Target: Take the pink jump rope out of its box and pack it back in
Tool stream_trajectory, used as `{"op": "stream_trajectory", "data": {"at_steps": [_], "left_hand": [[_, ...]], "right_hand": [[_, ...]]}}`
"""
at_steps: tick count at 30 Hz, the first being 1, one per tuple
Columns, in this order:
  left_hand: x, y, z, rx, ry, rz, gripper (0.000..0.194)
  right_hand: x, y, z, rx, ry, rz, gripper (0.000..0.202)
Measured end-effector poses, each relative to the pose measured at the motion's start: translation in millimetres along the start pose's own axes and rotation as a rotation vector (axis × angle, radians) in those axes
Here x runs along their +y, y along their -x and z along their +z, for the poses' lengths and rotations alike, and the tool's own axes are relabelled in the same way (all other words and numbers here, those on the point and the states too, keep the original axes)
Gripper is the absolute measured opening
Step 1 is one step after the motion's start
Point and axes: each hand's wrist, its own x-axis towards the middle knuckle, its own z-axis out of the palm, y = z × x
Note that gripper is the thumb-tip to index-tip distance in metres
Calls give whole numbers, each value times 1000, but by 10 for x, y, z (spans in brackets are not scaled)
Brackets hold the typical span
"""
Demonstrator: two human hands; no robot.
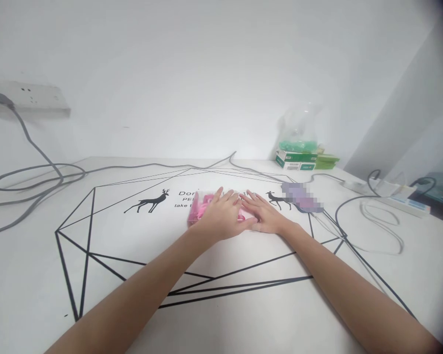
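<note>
A flat, clear-topped box with pink sides (192,210) lies on the white table (243,309), with pink items showing inside it. My left hand (223,216) rests over the middle of the box with its fingers spread. At the box's right end lies my right hand (261,214), palm down and fingers apart, its fingers reaching onto the box. The thumbs come close together near the front edge. Both hands cover much of the box, so its right part is mostly hidden.
A blurred purple object (302,197) lies right of my hands. Green-and-white boxes (296,161) under a clear bag (299,130) stand at the back right. A grey cable (151,165) runs along the back; a power strip (406,204) and more cables lie at the right.
</note>
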Motion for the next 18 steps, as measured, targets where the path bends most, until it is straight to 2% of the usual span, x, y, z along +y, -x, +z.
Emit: {"op": "stream_trajectory", "data": {"at_steps": [4, 9, 13, 18], "left_hand": [[48, 9, 89, 10, -15, 4, 82], [95, 14, 67, -42, 45, -56, 88], [197, 1, 69, -12, 58, -139, 90], [268, 13, 122, 11, 40, -160, 89]], "right_hand": [[30, -4, 23, -22, -26, 3, 88], [1, -11, 10, -32, -29, 35, 86], [-22, -24, -3, -50, -45, 34, 82], [-21, -40, -20, -53, -60, 37, 87]]}}
